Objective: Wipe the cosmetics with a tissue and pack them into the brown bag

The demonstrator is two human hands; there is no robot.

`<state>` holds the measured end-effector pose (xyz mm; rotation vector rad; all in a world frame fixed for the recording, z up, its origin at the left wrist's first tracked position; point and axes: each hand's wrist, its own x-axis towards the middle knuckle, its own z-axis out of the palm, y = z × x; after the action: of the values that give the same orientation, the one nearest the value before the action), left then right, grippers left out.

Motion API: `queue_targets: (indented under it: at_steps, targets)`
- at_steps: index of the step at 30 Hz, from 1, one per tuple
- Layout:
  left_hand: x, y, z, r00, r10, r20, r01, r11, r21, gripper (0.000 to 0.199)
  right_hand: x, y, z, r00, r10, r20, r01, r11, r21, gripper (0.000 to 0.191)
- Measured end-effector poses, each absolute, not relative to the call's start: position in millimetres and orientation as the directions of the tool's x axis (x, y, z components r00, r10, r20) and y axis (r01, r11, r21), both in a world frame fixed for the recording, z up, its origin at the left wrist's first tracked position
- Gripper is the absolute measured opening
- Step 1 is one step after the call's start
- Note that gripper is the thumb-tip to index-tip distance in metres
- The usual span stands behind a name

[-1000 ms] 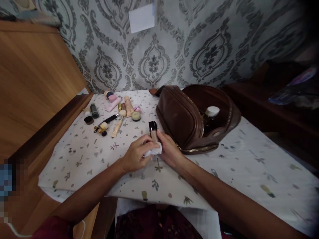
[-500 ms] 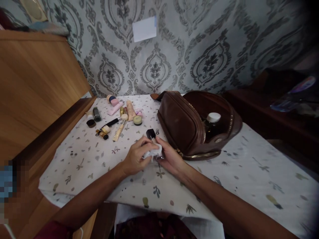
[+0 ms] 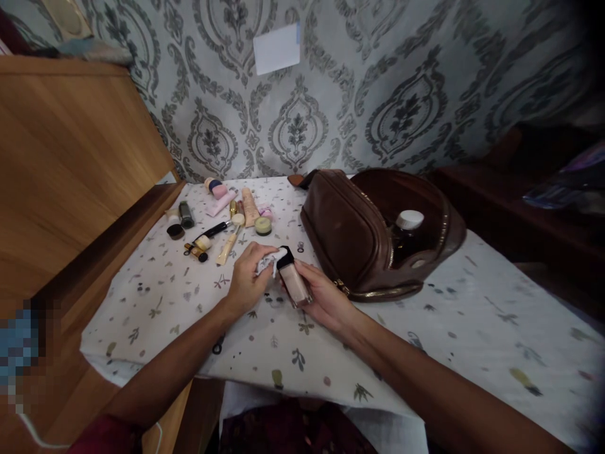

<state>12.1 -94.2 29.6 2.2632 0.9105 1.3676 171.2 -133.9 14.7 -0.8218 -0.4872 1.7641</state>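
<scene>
A foundation bottle (image 3: 295, 287) with beige contents and a square black cap (image 3: 285, 258) is gripped in my right hand (image 3: 328, 296), tilted with its cap toward the upper left. My left hand (image 3: 248, 277) pinches a crumpled white wipe (image 3: 268, 263) whose edge touches the cap. Both hands are above the front middle of the patterned tablecloth (image 3: 189, 340). Just right of them stands an open brown leather bag (image 3: 345, 233), with a white-capped jar (image 3: 409, 221) inside.
Left of the bag lie several cosmetics, among them a beige tube (image 3: 249, 207), a round green-yellow jar (image 3: 263, 226), a black-handled brush (image 3: 215, 231) and a dark bottle (image 3: 186, 215). A wooden panel (image 3: 80, 120) borders the left. Patterned wall (image 3: 297, 126) rises behind.
My left hand has moved the wipe from the bottle's body up and left to its black cap. More of the bottle's beige body is now visible. My right hand stays about where it was.
</scene>
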Motion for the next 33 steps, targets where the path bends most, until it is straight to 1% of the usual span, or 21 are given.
queue_targets:
  at_steps: [4, 8, 11, 13, 15, 20, 26, 30, 33]
  targets:
    - [14, -100, 25, 0.49, 0.573, 0.657, 0.281, -0.817, 0.504, 0.023, 174, -131, 13, -0.144, 0.956, -0.256, -0.708, -0.28, -0.649, 0.027]
    - [16, -108, 24, 0.609, 0.461, 0.645, 0.219, -0.88, 0.422, 0.026, 176, -127, 10, -0.129, 0.967, -0.221, -0.735, -0.243, -0.634, 0.028]
    - [18, -113, 25, 0.685, 0.369, 0.628, 0.151, -0.916, 0.373, 0.029, 178, -125, 10, -0.111, 0.967, -0.229, -0.733, -0.235, -0.639, 0.028]
    - [19, -116, 26, 0.717, 0.321, 0.619, 0.106, -0.928, 0.357, 0.031, 179, -124, 11, -0.098, 0.965, -0.243, -0.726, -0.236, -0.646, 0.028]
    - [20, -118, 27, 0.724, 0.315, 0.613, 0.086, -0.923, 0.374, 0.031, 180, -124, 14, -0.105, 0.96, -0.261, -0.716, -0.255, -0.65, 0.025]
    - [20, -115, 26, 0.652, 0.447, 0.613, 0.143, -0.866, 0.48, 0.026, 178, -128, 21, -0.169, 0.946, -0.278, -0.727, -0.31, -0.613, 0.023]
    - [14, -102, 32, 0.427, 0.672, 0.606, 0.305, -0.737, 0.602, 0.022, 172, -135, 23, -0.143, 0.95, -0.277, -0.697, -0.295, -0.654, 0.022]
    - [8, -92, 37, 0.268, 0.752, 0.602, 0.357, -0.658, 0.663, 0.019, 170, -138, 26, -0.149, 0.943, -0.297, -0.658, -0.318, -0.683, 0.023]
    - [6, -86, 36, 0.207, 0.799, 0.564, 0.367, -0.598, 0.713, 0.018, 170, -140, 27, -0.167, 0.934, -0.317, -0.659, -0.344, -0.669, 0.024]
